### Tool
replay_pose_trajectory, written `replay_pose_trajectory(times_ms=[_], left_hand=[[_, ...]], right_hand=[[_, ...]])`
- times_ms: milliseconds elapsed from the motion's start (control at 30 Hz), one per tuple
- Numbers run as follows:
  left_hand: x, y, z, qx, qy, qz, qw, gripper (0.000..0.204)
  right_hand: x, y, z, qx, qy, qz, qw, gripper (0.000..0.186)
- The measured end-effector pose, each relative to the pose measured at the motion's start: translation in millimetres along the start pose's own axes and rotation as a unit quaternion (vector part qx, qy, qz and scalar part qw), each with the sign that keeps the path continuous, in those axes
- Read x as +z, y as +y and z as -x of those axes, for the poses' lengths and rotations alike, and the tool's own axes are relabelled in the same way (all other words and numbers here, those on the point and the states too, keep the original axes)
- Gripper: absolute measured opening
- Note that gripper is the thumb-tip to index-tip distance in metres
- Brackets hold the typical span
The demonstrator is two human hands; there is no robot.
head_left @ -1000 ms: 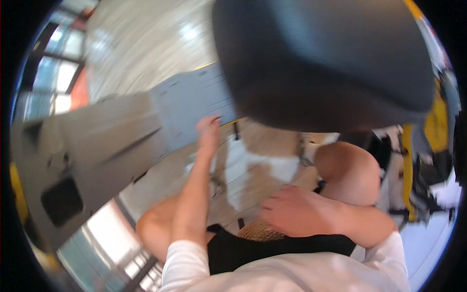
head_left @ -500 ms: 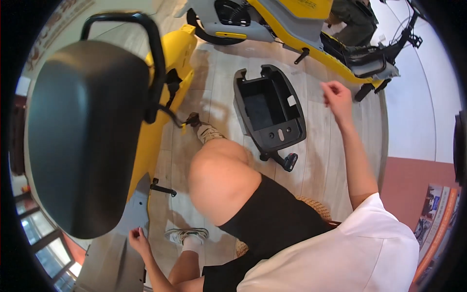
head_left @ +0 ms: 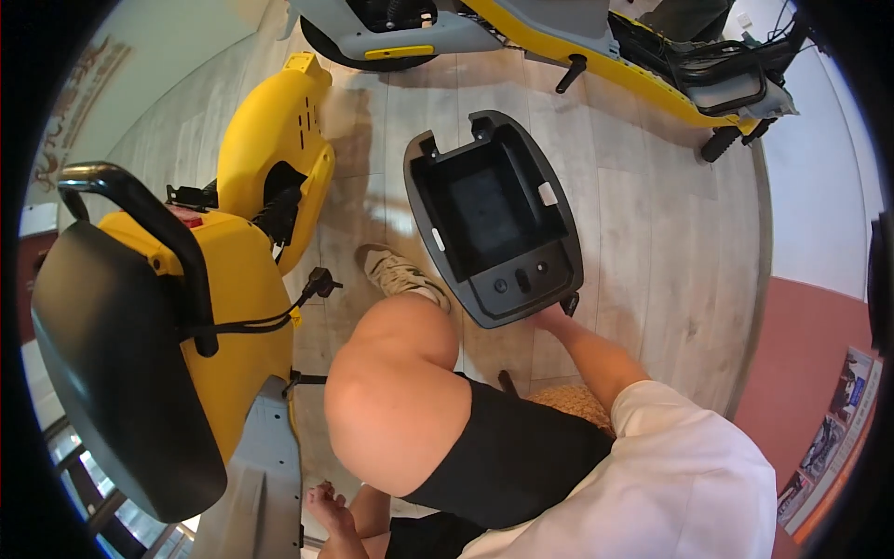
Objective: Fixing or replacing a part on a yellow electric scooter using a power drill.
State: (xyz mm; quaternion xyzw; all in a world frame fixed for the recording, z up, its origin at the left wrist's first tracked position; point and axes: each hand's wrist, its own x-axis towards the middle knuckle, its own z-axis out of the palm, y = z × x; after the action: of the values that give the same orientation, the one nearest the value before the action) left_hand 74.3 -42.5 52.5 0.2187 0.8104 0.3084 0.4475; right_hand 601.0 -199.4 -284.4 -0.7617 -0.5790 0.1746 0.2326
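A black plastic storage bin (head_left: 424,200) with an open top lies on the floor in front of me. Its near end carries a panel with round holes and a slot. My right hand (head_left: 551,317) is at the underside of that near end, with its fingers hidden by the rim. Right beside it shows the dark end of a tool (head_left: 570,303), apparently its battery; the rest is out of sight. Low at the left, my left hand (head_left: 331,508) is loosely curled near my leg, and nothing shows in it.
On my left stands a yellow and grey electric scooter with a black seat (head_left: 102,373), a grab bar (head_left: 140,200) and a hanging plug (head_left: 321,282). Another yellow scooter (head_left: 615,79), its frame partly uncovered, stands across the far side. A woven stool (head_left: 573,402) is beneath me.
My right hand has come down from the right to the bin's near end. The left hand has moved right, closer to my leg. The view has shifted, with the bin appearing larger.
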Motion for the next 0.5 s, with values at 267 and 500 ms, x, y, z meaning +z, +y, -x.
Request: replay_pose_trajectory(times_ms=[267, 500], left_hand=[[7, -10, 11, -0.041, -0.052, -0.013, 0.998, 0.022], [11, -27, 1, -0.032, -0.047, -0.020, 0.998, 0.016]], right_hand=[[21, 6, 3, 0.192, 0.021, -0.133, 0.972, 0.046], [-18, -4, -8, 0.144, -0.049, 0.009, 0.988, 0.042]])
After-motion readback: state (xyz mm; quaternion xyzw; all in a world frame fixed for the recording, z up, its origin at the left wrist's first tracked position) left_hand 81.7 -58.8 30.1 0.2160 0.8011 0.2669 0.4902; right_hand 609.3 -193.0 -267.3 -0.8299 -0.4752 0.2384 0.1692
